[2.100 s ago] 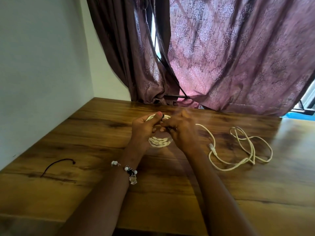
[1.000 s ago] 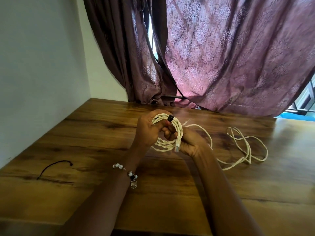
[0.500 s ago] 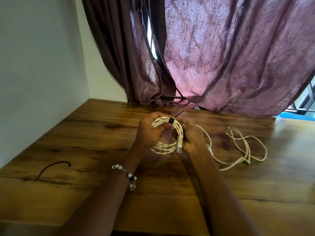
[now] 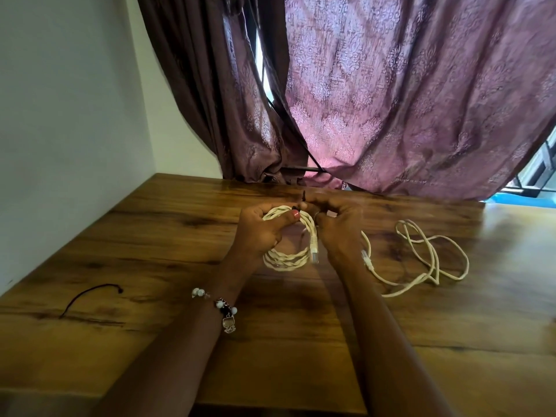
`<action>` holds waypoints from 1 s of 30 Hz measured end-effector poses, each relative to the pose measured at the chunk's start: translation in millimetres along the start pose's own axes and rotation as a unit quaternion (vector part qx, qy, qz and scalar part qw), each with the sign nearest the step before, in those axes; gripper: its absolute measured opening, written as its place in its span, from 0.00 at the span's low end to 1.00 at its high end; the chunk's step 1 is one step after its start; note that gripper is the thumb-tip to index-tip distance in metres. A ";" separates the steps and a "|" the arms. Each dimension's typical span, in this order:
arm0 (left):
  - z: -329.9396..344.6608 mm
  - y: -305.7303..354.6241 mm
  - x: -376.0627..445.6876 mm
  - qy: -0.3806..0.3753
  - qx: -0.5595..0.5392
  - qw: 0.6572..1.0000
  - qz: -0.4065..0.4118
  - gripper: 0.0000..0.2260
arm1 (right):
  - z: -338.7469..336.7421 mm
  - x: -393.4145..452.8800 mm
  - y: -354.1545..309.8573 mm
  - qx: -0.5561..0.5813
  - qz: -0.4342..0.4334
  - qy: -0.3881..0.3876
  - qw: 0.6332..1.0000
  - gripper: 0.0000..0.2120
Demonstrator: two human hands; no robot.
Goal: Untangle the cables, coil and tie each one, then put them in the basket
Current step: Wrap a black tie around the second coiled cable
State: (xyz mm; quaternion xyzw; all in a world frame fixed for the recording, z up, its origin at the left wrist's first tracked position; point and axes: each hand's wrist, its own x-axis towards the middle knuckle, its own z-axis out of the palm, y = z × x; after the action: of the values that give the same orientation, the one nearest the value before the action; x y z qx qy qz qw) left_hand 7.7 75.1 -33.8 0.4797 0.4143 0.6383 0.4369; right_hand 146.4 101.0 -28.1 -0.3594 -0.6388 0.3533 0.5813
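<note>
Both hands are up over the middle of the table (image 4: pixel 150 242), working the first cable. The left hand (image 4: pixel 258 233) grips the cream coil (image 4: pixel 285 260) at its upper left, thumb pressed across the strands, and the coil hangs down between the two hands with its plug (image 4: pixel 313 251) dangling at the right side. The right hand (image 4: pixel 337 227) is curled in at the top of the coil, fingers pinching the dark tie (image 4: pixel 304 198) — one end of it sticks up above the knuckles. Whether that tie is fully cinched, the view doesn't say.

So by my reading: one cable coiled, its tie going on, not yet finished. Still to come — the second cream cable (image 4: pixel 421 260), lying loose and looped toward the right edge, well apart from the coil, its plug end just beside the right wrist. A second dark tie (image 4: pixel 90 296) waits near the left edge. No basket in view anywhere, so nothing is put away. Roughly a third done, I'd say.
</note>
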 end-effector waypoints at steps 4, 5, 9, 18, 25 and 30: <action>-6.0 -2.2 3.0 0.003 0.009 1.000 -0.023 0.08 | -3.1 -0.8 -9.2 -0.028 -0.017 -0.033 0.999 0.18; -8.0 -3.5 4.3 0.002 0.013 0.999 -0.029 0.08 | -4.5 -0.1 -7.0 -0.038 -0.019 -0.045 0.998 0.16; -11.6 -5.8 7.3 -0.003 0.017 0.999 -0.047 0.04 | -1.8 -2.4 -13.2 -0.090 -0.038 -0.077 0.992 0.10; -10.5 -0.2 3.7 0.000 0.020 1.000 -0.004 0.13 | -2.6 6.9 12.7 -0.155 -0.143 -0.008 0.978 0.12; -17.5 -11.0 13.7 0.011 0.136 0.989 0.062 0.15 | -2.0 9.0 17.9 -0.250 -0.251 0.009 0.935 0.11; -18.3 -14.6 15.6 0.024 0.146 0.987 0.061 0.12 | -2.7 8.0 12.5 -0.308 -0.290 -0.022 0.906 0.13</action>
State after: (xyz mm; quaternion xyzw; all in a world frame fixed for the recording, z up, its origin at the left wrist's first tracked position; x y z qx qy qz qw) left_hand -10.3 92.0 -47.4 0.5475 0.4834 0.6077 0.3120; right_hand 149.1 114.2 -34.8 -0.3116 -0.8046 -0.0371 0.5041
